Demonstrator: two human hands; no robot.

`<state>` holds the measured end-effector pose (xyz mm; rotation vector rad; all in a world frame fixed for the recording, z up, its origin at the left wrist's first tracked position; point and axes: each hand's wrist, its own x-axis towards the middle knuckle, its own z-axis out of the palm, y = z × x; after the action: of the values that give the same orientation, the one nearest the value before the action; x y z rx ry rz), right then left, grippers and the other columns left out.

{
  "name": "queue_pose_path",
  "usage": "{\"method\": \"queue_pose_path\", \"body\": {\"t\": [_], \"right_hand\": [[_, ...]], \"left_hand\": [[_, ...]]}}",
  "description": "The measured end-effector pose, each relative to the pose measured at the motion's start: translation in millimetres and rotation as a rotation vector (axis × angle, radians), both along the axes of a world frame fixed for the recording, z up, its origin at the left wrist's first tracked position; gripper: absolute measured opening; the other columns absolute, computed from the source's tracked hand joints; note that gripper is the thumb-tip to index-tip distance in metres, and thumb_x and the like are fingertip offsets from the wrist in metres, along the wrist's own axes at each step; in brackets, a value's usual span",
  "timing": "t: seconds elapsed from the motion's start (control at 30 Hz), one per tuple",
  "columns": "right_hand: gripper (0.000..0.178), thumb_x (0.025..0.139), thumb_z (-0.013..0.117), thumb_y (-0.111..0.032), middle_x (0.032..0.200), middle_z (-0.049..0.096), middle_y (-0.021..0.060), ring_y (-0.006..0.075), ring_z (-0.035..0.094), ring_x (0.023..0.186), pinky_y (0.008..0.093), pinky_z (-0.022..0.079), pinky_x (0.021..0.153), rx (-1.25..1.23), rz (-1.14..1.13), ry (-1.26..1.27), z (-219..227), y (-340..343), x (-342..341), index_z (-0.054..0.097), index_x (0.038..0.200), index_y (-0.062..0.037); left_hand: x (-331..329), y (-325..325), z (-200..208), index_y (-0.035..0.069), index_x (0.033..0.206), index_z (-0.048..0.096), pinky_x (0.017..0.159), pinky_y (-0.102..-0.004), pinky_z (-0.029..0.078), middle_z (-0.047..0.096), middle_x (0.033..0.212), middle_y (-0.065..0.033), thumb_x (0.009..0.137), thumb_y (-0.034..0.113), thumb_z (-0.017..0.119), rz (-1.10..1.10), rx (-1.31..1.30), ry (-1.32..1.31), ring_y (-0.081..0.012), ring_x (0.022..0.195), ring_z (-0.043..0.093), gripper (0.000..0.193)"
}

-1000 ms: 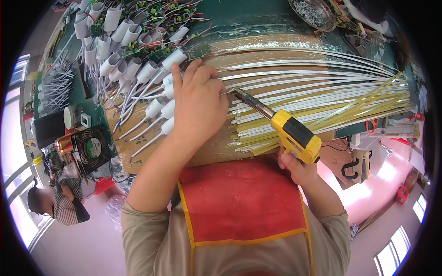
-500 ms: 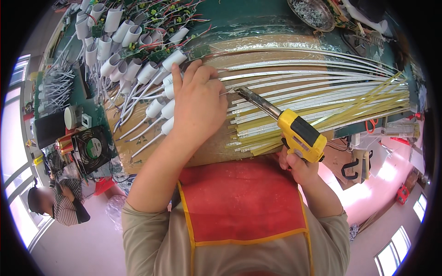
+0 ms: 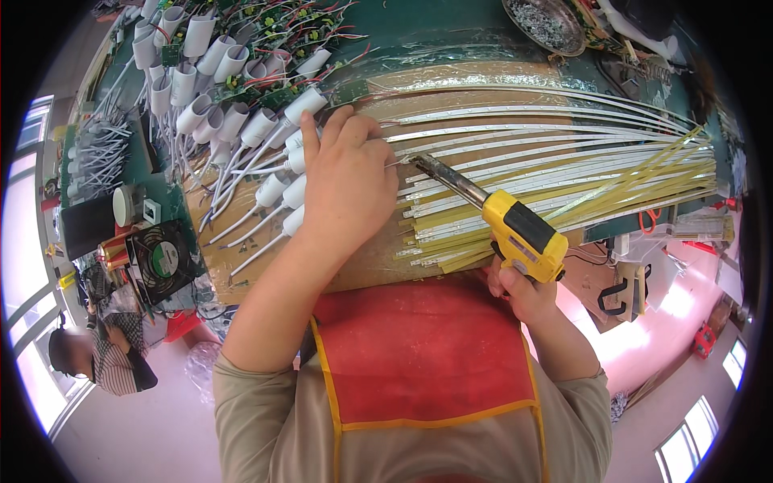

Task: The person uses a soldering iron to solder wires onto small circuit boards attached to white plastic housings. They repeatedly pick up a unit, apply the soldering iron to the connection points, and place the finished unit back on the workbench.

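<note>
My right hand (image 3: 522,291) is wrapped around the grip of a yellow and black soldering gun (image 3: 525,233). Its metal barrel slants up and left, and the tip is at the near ends of white LED strips (image 3: 515,127). Beside that tip, my left hand (image 3: 348,183) rests back upward with curled fingers. A thin wire (image 3: 392,165) runs from its fingertips to the tip; the pinch itself is mostly hidden. White plastic tube housings (image 3: 272,190) with cables lie just left of this hand, some partly under it.
Cardboard (image 3: 386,249) covers the green bench under the strips. More white tubes with green circuit boards (image 3: 266,76) and red wires are heaped at the far left. A metal dish (image 3: 547,24) stands at the far right. A black fan (image 3: 161,262) is at left, and a person (image 3: 113,354) sits beyond it.
The soldering gun has shifted very slightly left, its tip staying by the strip ends. My left hand holds its place.
</note>
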<state>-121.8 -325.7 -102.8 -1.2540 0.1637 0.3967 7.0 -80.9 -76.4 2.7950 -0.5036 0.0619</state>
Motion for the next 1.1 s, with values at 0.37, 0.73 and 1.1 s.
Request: {"method": "queue_pose_path", "body": {"t": [0.37, 0.73, 1.1], "right_hand": [[0.03, 0.088, 0.061, -0.007, 0.077, 0.057, 0.0051, 0.0103, 0.053, 0.06, 0.0244, 0.045, 0.053, -0.036, 0.001, -0.002, 4.2, 1.4, 1.7, 0.051, 0.116, 0.001], [0.031, 0.088, 0.062, -0.008, 0.076, 0.057, 0.0043, 0.0098, 0.053, 0.061, 0.0241, 0.045, 0.054, -0.033, -0.011, 0.036, 4.5, 1.9, 1.8, 0.052, 0.116, 0.0002], [0.028, 0.088, 0.063, -0.009, 0.076, 0.057, 0.0036, 0.0093, 0.053, 0.061, 0.0237, 0.044, 0.054, -0.037, -0.019, 0.037, 6.3, 3.5, 2.8, 0.054, 0.113, -0.0002]], "left_hand": [[-0.7, 0.9, -0.4, 0.008, 0.077, 0.067, 0.112, -0.0607, 0.018, 0.057, 0.107, -0.0055, 0.073, 0.01, 0.068, -0.001, -0.001, -0.002, -0.0321, 0.125, 0.045, 0.004], [-2.3, 7.6, 2.8, 0.008, 0.083, 0.067, 0.112, -0.0575, 0.02, 0.059, 0.107, -0.0065, 0.076, 0.011, 0.069, -0.022, -0.03, -0.012, -0.0326, 0.124, 0.047, 0.008], [-0.7, 7.5, -0.3, 0.008, 0.084, 0.066, 0.112, -0.0569, 0.019, 0.058, 0.108, -0.0051, 0.079, 0.009, 0.065, -0.05, -0.01, -0.057, -0.0315, 0.126, 0.045, 0.005]]}}
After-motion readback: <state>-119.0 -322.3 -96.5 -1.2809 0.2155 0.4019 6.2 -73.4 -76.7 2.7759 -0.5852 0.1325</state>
